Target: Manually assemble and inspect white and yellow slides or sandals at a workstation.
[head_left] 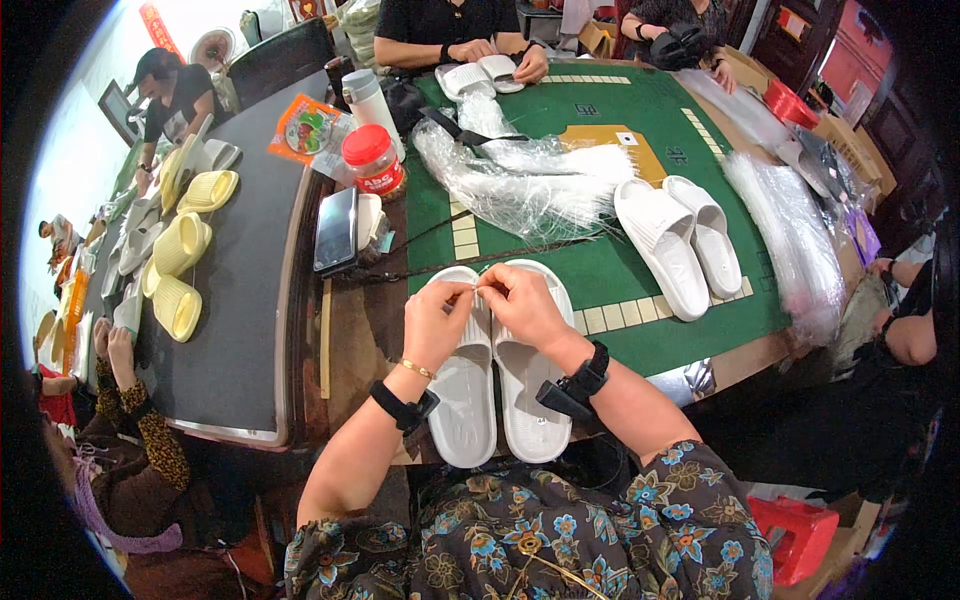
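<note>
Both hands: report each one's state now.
Left hand: pinched closed over the pale slippers; anything held cannot be made out.
Right hand: pinched closed beside it; anything held is unclear.

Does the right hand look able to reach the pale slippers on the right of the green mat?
Probably yes: the pale slippers lie forward and to the right, with only green mat showing between. But the right hand is pinching close beside the left hand, so it may need freeing first.
</note>
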{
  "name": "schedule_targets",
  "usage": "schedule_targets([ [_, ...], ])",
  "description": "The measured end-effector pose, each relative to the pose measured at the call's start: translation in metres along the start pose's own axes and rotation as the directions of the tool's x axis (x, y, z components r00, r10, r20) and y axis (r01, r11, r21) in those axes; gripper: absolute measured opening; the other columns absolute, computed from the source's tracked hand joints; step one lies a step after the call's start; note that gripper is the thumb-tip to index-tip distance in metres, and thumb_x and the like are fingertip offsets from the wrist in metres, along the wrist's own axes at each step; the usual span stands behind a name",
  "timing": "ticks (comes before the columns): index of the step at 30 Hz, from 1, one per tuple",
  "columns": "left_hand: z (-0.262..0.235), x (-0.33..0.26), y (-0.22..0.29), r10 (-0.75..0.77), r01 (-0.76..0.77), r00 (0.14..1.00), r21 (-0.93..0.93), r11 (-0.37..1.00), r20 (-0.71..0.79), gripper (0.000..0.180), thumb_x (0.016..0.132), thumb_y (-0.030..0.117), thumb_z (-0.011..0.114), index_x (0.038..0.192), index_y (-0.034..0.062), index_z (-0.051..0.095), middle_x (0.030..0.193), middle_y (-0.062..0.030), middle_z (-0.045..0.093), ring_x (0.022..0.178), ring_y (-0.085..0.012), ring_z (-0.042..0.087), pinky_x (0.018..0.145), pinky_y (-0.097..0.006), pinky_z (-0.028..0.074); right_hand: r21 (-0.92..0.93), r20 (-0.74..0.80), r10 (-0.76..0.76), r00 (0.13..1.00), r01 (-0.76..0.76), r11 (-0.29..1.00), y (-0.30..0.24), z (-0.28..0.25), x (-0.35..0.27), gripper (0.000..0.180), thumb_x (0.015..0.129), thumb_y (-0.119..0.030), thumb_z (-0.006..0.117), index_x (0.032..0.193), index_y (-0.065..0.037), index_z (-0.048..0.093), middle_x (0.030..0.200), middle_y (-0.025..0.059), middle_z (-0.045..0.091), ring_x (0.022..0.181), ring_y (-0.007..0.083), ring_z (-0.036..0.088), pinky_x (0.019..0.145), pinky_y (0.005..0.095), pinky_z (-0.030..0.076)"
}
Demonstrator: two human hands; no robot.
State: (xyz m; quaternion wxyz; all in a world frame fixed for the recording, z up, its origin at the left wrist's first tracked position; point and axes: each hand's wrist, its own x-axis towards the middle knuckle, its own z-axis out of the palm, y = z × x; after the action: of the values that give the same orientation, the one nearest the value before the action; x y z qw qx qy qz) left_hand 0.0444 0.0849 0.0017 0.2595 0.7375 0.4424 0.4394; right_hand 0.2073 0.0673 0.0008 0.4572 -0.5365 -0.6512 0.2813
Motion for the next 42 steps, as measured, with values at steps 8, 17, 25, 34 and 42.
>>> schedule_targets([
  [8, -0.002, 0.001, 0.0, -0.163, 0.167, 0.985, -0.085, 0.982, 0.053, 0.012, 0.082, 0.01, 0.07, 0.087, -0.0014, 0.071, 0.077, -0.0116, 0.07, 0.066, -0.0146, 0.066, 0.064, -0.027, 0.052, 0.084, -0.033, -0.024, 0.999, 0.026, 0.996, 0.001, 0.001, -0.002, 0.017, 0.082, -0.004, 0.06, 0.099, -0.001, 0.061, 0.079, 0.0173, 0.068, 0.073, 0.0298, 0.068, 0.065, 0.0366, 0.052],
  [17, -0.003, 0.001, -0.004, -0.169, 0.178, 0.98, -0.08, 0.981, 0.106, 0.012, 0.081, 0.01, 0.07, 0.086, -0.0015, 0.07, 0.075, -0.0118, 0.07, 0.067, -0.0152, 0.067, 0.064, -0.028, 0.052, 0.111, 0.018, -0.027, 0.999, 0.025, 0.993, 0.001, -0.001, -0.005, 0.018, 0.084, 0.0, 0.06, 0.102, 0.0, 0.061, 0.074, 0.0062, 0.064, 0.064, 0.0103, 0.059, 0.059, 0.0259, 0.047],
  [25, -0.005, 0.001, -0.008, -0.179, 0.191, 0.97, -0.061, 0.98, 0.166, 0.011, 0.081, 0.008, 0.071, 0.087, -0.0014, 0.071, 0.077, -0.0065, 0.07, 0.07, -0.0084, 0.063, 0.066, -0.025, 0.051, 0.116, 0.028, -0.048, 0.998, 0.045, 0.992, -0.002, -0.002, -0.004, 0.017, 0.081, -0.002, 0.058, 0.098, -0.002, 0.06, 0.071, 0.0137, 0.064, 0.063, 0.0253, 0.064, 0.059, 0.034, 0.049],
  [34, -0.004, -0.001, -0.007, -0.151, 0.166, 0.974, -0.075, 0.983, 0.17, 0.01, 0.08, 0.006, 0.071, 0.087, -0.001, 0.071, 0.078, -0.0059, 0.071, 0.069, -0.0086, 0.062, 0.066, -0.025, 0.051, 0.104, 0.053, -0.057, 0.997, 0.052, 0.993, 0.003, 0.0, -0.005, 0.018, 0.081, 0.003, 0.057, 0.099, 0.0, 0.061, 0.071, 0.0068, 0.062, 0.064, 0.0112, 0.059, 0.06, 0.0269, 0.048],
  [42, -0.002, -0.004, -0.006, -0.115, 0.125, 0.976, -0.042, 0.991, 0.184, 0.008, 0.08, 0.007, 0.072, 0.084, 0.0, 0.071, 0.077, -0.0058, 0.07, 0.069, -0.0083, 0.062, 0.065, -0.025, 0.051, 0.116, 0.054, -0.049, 0.997, 0.043, 0.992, 0.002, -0.001, -0.008, 0.018, 0.08, 0.001, 0.057, 0.097, -0.001, 0.061, 0.072, 0.0108, 0.064, 0.065, 0.019, 0.062, 0.061, 0.0306, 0.049],
])
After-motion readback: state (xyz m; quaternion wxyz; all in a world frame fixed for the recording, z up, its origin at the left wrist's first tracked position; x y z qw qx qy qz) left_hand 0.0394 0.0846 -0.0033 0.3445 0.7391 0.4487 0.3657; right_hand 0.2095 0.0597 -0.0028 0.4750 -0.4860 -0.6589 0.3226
